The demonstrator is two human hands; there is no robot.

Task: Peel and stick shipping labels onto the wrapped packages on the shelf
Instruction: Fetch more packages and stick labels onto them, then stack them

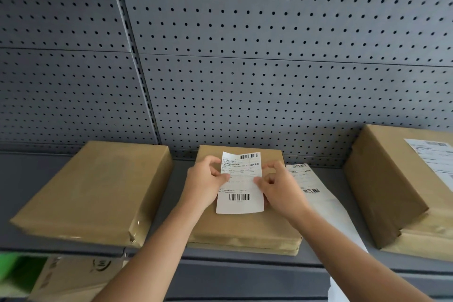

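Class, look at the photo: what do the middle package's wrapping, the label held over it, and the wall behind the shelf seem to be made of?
Middle package: likely brown kraft paper, matte, with glossy clear tape along its front edge. Label: thin white printed paper, probably adhesive-backed; one top corner curls. Back wall: seemingly grey painted sheet metal, perforated in even rows.

**Grey pegboard wall behind a metal shelf**

A grey perforated metal back panel (269, 32) fills the upper two thirds of the frame, its dark round holes in even rows. A slotted grey upright post (137, 66) runs diagonally down from the upper left, and a horizontal seam crosses the panels. Below, a flat grey metal shelf (29, 179) spans the frame; its front edge lies along the bottom. Lighting is soft and even.
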